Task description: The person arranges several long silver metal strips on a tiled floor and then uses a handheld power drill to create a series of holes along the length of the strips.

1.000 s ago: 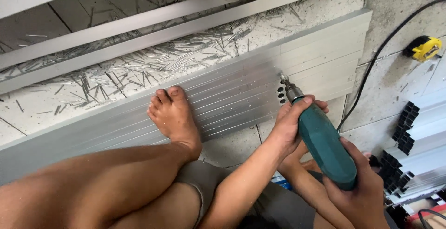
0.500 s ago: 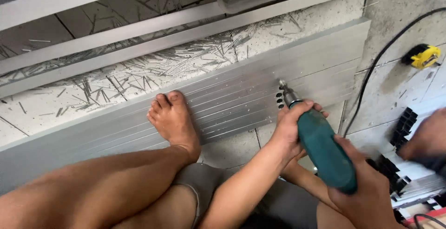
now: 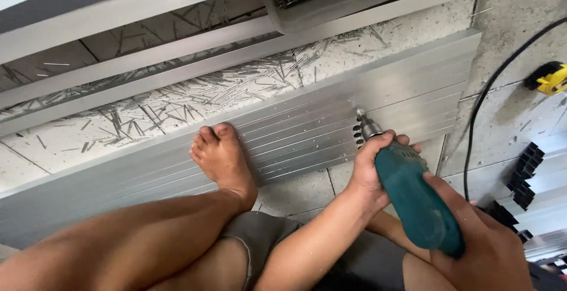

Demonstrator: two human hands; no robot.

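— How many tools is the person working with?

— One teal electric drill (image 3: 413, 199). Both hands are clamped on it: the left hand (image 3: 372, 170) is wrapping the front of the body just behind the chuck, the right hand (image 3: 487, 244) is closing its grip around the rear handle. The bit is pressing against the stack of ribbed aluminium profiles (image 3: 307, 128) lying on the floor.

— And what is holding the stack?

— One bare foot (image 3: 221, 161) is resting flat on it, well to the left of the drill. A column of small dark holes (image 3: 357, 137) is sitting just beside the bit; their exact number is too small to tell.

— What is lying around the edges?

— Beyond the stack's far edge, countless thin metal slivers (image 3: 195, 99) are littering the concrete floor (image 3: 514, 19), with two long rails (image 3: 147, 60) running across them. One black cable (image 3: 478, 114) is curving down the right side, one yellow tool (image 3: 549, 78) is sitting at the right edge, and black plastic pieces (image 3: 525, 173) are lying in the lower right.

— Any room for moving?

— The stretch of stack between foot and drill is lying bare, and so is the concrete right of the stack's end.
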